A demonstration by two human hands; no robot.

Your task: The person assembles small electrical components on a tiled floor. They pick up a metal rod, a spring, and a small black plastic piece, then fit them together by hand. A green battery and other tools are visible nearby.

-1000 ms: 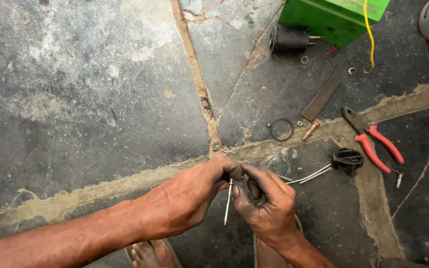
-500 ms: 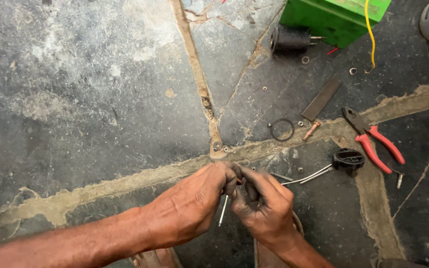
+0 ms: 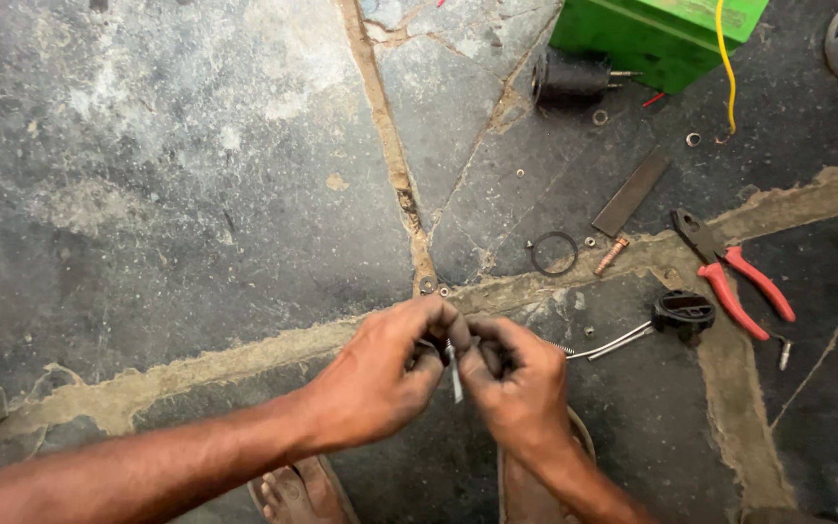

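Pinching together over the stone floor (image 3: 147,194), the left hand (image 3: 380,378) and right hand (image 3: 516,388) meet fingertip to fingertip around a small dark part (image 3: 435,344) with a thin pale wire end (image 3: 455,380) hanging down between them. Both hands are closed tight on this piece; the left thumb and forefinger grip it from one side, the right from the other. From the right hand a pair of pale wires (image 3: 613,343) runs out along the floor to a black plug-like connector (image 3: 683,313), which lies near the red-handled pliers (image 3: 729,277).

Judging from how things lie, the work on the wire end is midway: the wire is already in hand and partly bared or fed through, yet nothing looks joined or finished, and whether the dark part is seated cannot be told behind the fingers. The pliers, the flat file (image 3: 630,194), the black rubber ring (image 3: 554,252) and the small washers lie untouched, well apart from the hands. A black cylindrical part (image 3: 570,80) rests beside the green box (image 3: 652,34) at the far edge.
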